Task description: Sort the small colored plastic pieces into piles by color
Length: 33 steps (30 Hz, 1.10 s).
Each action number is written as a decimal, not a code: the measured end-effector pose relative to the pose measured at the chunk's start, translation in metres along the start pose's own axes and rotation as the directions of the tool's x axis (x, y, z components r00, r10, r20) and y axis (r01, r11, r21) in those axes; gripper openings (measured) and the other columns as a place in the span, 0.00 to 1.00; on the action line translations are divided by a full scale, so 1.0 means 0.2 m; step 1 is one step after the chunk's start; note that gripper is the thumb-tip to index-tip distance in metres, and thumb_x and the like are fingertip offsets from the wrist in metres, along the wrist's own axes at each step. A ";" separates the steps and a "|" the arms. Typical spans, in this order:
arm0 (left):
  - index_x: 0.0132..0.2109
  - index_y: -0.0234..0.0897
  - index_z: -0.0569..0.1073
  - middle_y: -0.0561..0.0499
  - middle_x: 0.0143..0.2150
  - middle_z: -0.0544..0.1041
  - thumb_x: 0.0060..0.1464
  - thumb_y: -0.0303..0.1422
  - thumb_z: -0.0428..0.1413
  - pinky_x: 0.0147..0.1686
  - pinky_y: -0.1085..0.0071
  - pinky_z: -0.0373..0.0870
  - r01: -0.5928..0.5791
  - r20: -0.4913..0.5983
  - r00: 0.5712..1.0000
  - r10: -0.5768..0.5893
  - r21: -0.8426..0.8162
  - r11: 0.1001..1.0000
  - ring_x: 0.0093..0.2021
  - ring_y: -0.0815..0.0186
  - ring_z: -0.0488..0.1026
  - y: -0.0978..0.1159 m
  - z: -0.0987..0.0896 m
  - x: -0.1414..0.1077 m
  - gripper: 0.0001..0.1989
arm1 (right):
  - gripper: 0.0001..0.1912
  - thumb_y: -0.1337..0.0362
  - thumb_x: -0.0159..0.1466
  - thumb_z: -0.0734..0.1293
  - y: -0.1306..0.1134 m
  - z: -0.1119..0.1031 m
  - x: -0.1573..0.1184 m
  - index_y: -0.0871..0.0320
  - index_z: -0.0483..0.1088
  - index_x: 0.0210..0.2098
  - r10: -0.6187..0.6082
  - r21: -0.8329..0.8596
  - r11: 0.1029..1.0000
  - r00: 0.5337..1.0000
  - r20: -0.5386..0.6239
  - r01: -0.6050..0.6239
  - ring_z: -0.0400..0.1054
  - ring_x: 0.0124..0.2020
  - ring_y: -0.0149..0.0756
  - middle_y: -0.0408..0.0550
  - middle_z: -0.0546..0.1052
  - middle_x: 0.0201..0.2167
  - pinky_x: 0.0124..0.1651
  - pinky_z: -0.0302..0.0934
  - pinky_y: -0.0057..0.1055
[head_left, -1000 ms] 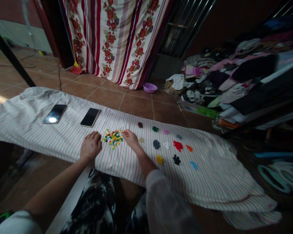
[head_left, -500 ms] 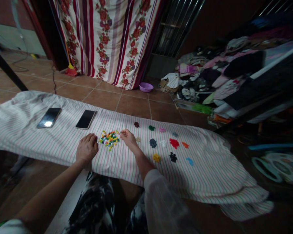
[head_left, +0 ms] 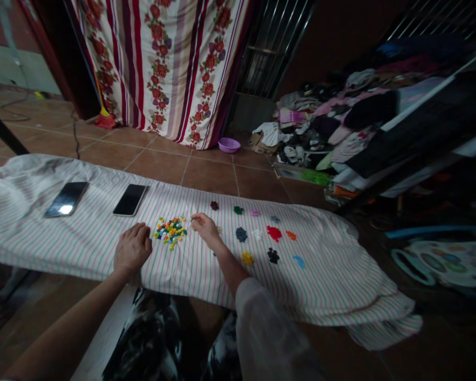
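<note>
A mixed pile of small coloured pieces (head_left: 170, 232) lies on the striped cloth (head_left: 174, 275). Just left of it my left hand (head_left: 133, 247) rests flat on the cloth, holding nothing. On the pile's right side is my right hand (head_left: 204, 229), its fingers pinched together; a tiny dark green bit seems to show at the fingertips. Single-colour heaps lie to the right: dark red (head_left: 214, 205), green (head_left: 238, 210), pink (head_left: 255, 212), dark grey (head_left: 241, 234), white (head_left: 257, 234), red (head_left: 274, 233), orange (head_left: 291, 235), yellow (head_left: 246, 258), black (head_left: 273, 256) and blue (head_left: 299, 261).
Two phones, one (head_left: 66, 199) at the far left and another (head_left: 130, 200) nearer the pile, lie on the cloth. Beyond it are a purple basin (head_left: 229, 145), a curtain (head_left: 174, 69) and heaped clothes (head_left: 341, 121). A black bar (head_left: 3, 129) slants at the left.
The view has shifted, so the cloth and its contents appear a little further left. My right hand has moved slightly away from the mixed pile; my left hand stays beside it.
</note>
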<state>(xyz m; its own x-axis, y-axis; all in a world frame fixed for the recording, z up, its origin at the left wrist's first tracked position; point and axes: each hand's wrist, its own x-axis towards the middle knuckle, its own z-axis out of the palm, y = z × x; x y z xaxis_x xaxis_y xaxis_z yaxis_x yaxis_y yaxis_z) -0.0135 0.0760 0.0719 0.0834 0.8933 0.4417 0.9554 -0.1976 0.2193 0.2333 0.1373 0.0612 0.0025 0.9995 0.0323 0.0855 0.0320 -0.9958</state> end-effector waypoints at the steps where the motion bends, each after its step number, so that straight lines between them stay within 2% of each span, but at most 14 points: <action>1: 0.48 0.35 0.73 0.39 0.55 0.75 0.56 0.30 0.48 0.56 0.54 0.66 0.000 -0.004 1.000 0.000 -0.002 1.000 0.58 0.52 0.70 0.00 0.00 0.00 0.15 | 0.10 0.60 0.55 0.65 0.00 -0.01 0.00 0.55 0.71 0.36 0.002 0.001 1.000 1.000 -0.004 -0.002 0.69 0.28 0.30 0.40 0.73 0.26 0.32 0.65 0.26; 7: 0.48 0.36 0.73 0.39 0.54 0.76 0.55 0.30 0.47 0.56 0.54 0.67 -0.013 -0.019 1.000 0.013 -0.012 1.000 0.57 0.53 0.70 0.00 0.00 0.00 0.15 | 0.12 0.58 0.55 0.66 -0.01 -0.15 0.02 0.56 0.72 0.37 -0.033 0.022 0.999 0.998 -0.057 0.034 0.70 0.30 0.31 0.42 0.75 0.29 0.34 0.66 0.27; 11: 0.47 0.35 0.73 0.38 0.55 0.75 0.56 0.30 0.46 0.57 0.54 0.66 -0.023 -0.016 1.000 0.023 -0.001 1.000 0.58 0.52 0.70 0.00 0.00 0.00 0.15 | 0.14 0.56 0.55 0.66 -0.01 -0.25 0.05 0.55 0.72 0.38 -0.038 -0.025 0.999 0.988 -0.148 0.035 0.72 0.31 0.32 0.43 0.76 0.30 0.36 0.68 0.29; 14: 0.48 0.34 0.73 0.37 0.55 0.75 0.56 0.30 0.46 0.57 0.53 0.66 -0.026 -0.014 1.000 0.026 -0.007 1.000 0.58 0.51 0.70 -0.01 0.01 -0.01 0.16 | 0.16 0.53 0.54 0.67 -0.01 -0.32 0.07 0.55 0.72 0.37 0.001 -0.029 1.000 0.965 -0.261 -0.009 0.72 0.31 0.33 0.44 0.76 0.30 0.36 0.69 0.31; 17: 0.48 0.35 0.73 0.38 0.55 0.75 0.55 0.30 0.47 0.56 0.53 0.66 -0.023 -0.019 1.000 0.023 -0.013 1.000 0.57 0.52 0.70 -0.01 0.01 0.00 0.16 | 0.16 0.53 0.52 0.68 0.00 -0.39 0.09 0.57 0.72 0.36 0.011 -0.027 0.999 0.946 -0.324 -0.021 0.73 0.32 0.34 0.45 0.76 0.29 0.39 0.69 0.32; 22: 0.48 0.35 0.73 0.37 0.55 0.75 0.56 0.30 0.46 0.56 0.53 0.66 -0.023 -0.013 1.000 0.023 -0.010 1.000 0.57 0.52 0.70 0.00 0.00 0.00 0.16 | 0.16 0.56 0.55 0.66 0.05 -0.55 0.10 0.57 0.74 0.39 -0.062 -0.180 0.984 0.915 -0.398 -0.012 0.75 0.39 0.37 0.48 0.79 0.35 0.43 0.70 0.33; 25: 0.48 0.34 0.73 0.38 0.55 0.75 0.57 0.31 0.45 0.56 0.54 0.66 -0.027 -0.014 1.000 0.027 0.007 1.000 0.57 0.52 0.71 0.00 0.00 0.00 0.16 | 0.17 0.58 0.56 0.64 0.07 -0.65 0.10 0.58 0.75 0.43 -0.067 -0.238 0.970 0.893 -0.445 -0.046 0.76 0.41 0.38 0.50 0.80 0.38 0.45 0.70 0.33; 29: 0.48 0.34 0.72 0.38 0.55 0.76 0.57 0.31 0.45 0.56 0.55 0.66 -0.039 -0.014 0.999 0.039 0.025 0.999 0.57 0.53 0.71 -0.01 0.00 0.00 0.16 | 0.19 0.60 0.57 0.63 0.08 -0.76 0.11 0.61 0.75 0.46 -0.031 -0.221 0.970 0.847 -0.531 -0.103 0.76 0.40 0.38 0.53 0.81 0.38 0.44 0.70 0.33; 33: 0.48 0.34 0.72 0.38 0.55 0.75 0.57 0.31 0.45 0.56 0.54 0.66 -0.037 -0.015 0.999 0.037 0.020 0.999 0.57 0.52 0.71 -0.01 0.00 0.00 0.16 | 0.20 0.63 0.57 0.64 0.10 -0.84 0.10 0.62 0.76 0.47 -0.019 -0.191 0.976 0.824 -0.566 -0.109 0.77 0.41 0.38 0.53 0.82 0.37 0.45 0.70 0.33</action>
<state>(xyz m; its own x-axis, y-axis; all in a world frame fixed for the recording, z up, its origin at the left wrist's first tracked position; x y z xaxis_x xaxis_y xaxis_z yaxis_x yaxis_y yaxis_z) -0.0145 0.0758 0.0710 0.1144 0.8795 0.4620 0.9573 -0.2219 0.1854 0.4032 0.1569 0.0568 0.5642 0.8203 0.0936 0.2734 -0.0786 -0.9587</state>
